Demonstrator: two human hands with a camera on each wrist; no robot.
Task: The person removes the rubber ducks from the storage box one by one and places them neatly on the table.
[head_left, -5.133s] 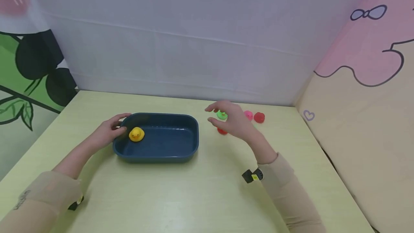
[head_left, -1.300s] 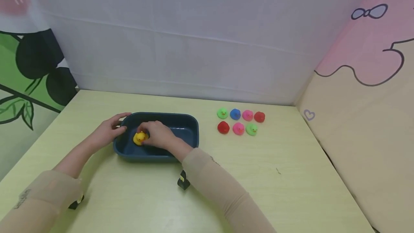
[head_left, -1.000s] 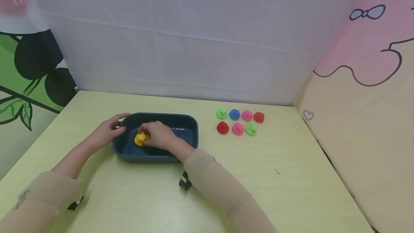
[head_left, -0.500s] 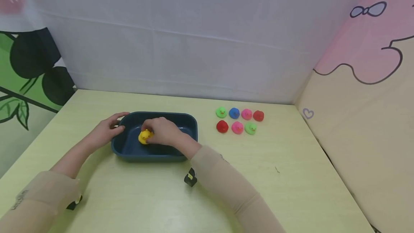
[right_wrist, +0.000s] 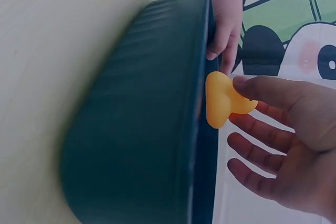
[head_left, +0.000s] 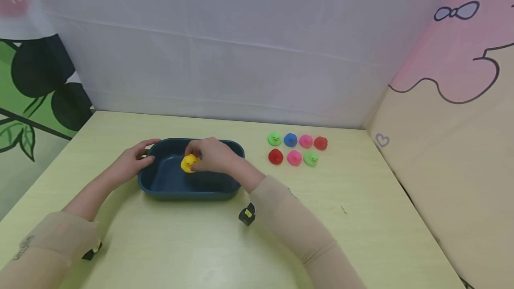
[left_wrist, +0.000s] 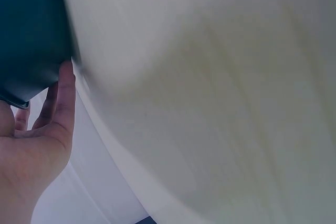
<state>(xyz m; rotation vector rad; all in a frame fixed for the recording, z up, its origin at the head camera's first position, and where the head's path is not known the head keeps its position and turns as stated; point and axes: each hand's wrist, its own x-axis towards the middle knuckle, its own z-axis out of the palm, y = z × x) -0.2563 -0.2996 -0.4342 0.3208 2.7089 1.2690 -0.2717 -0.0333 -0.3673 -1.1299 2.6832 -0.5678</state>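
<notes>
A yellow rubber duck [head_left: 188, 164] is pinched between the thumb and index finger of my right hand [head_left: 216, 155]. It hangs over the middle of a dark blue plastic basin [head_left: 164, 179]. In the right wrist view the duck [right_wrist: 218, 102] shows just past the basin's rim, apart from it, while the other fingers are spread loosely. My left hand [head_left: 130, 163] holds the basin's left end, thumb over the rim and fingers along the outer wall. The left wrist view shows these fingers [left_wrist: 65, 90] against the outside of the basin [left_wrist: 31, 30].
Two rows of rubber ducks stand on the table [head_left: 361, 235] right of the basin. Behind are a green [head_left: 275, 138], a blue [head_left: 291, 140], a pink [head_left: 306, 141] and a red one [head_left: 321, 143]. In front are red [head_left: 275, 157], pink [head_left: 294, 158] and green [head_left: 311, 158].
Earlier the yellow duck lay at the basin's left side and my right hand was by the other ducks. The hand then took the duck and has moved it right and up. The left hand stays.
</notes>
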